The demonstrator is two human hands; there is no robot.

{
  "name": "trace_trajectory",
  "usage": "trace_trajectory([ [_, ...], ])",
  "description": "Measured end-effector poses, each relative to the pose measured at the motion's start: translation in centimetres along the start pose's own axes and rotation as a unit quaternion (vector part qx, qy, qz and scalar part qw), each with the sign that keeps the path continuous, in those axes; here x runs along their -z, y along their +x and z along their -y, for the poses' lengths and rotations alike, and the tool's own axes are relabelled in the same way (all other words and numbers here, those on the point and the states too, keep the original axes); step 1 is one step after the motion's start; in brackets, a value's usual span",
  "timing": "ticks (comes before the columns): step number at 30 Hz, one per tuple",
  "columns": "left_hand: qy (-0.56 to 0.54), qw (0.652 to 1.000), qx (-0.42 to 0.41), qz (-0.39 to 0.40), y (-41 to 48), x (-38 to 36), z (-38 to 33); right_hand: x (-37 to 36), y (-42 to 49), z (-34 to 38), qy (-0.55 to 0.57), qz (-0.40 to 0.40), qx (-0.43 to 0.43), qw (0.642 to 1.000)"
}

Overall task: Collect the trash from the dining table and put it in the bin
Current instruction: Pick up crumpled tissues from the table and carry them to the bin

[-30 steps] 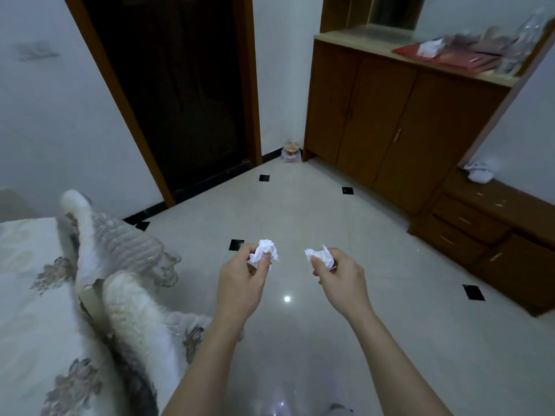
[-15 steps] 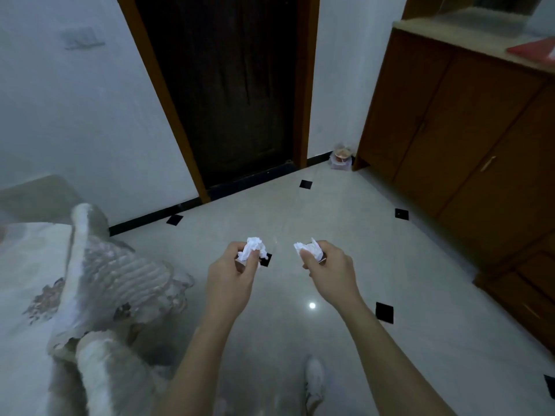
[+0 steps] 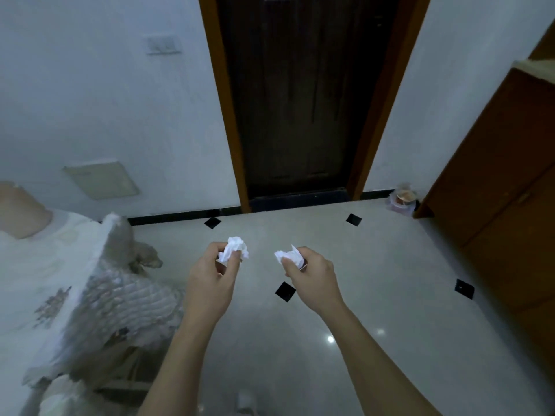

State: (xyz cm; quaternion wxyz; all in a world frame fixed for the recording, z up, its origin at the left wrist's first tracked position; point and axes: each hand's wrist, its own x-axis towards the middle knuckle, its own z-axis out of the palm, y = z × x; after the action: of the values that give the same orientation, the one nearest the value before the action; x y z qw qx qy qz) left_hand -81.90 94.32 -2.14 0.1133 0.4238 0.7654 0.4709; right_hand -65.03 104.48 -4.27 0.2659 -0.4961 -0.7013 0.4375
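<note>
Since a moment ago our view has swung left, so the dark door (image 3: 300,94) now stands straight ahead and the wooden cabinet (image 3: 504,187) has slid to the right edge. We hold both arms out over the glossy pale floor (image 3: 375,310) with its small black diamond insets. Our left hand (image 3: 210,283) pinches a crumpled white tissue (image 3: 235,249) at the fingertips; our right hand (image 3: 312,280) grips a second crumpled tissue (image 3: 289,256) the same way. To our left sits the dining table (image 3: 33,274) under a pale flowered cloth, with a quilted chair cover (image 3: 126,295) beside it. We see a small jar (image 3: 402,199) in the corner by the cabinet.
</note>
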Motion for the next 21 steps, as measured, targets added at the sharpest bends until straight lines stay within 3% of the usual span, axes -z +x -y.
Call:
trace_trajectory([
  [10,0.018,0.994,0.074,-0.081,9.2,2.9,6.8,-8.6,12.6,4.4,0.018,0.089,0.051,0.995],
  [21,0.014,0.986,0.111,-0.122,29.9,7.4,14.2,-20.3,31.6,12.9,-0.021,0.119,0.079,0.99],
])
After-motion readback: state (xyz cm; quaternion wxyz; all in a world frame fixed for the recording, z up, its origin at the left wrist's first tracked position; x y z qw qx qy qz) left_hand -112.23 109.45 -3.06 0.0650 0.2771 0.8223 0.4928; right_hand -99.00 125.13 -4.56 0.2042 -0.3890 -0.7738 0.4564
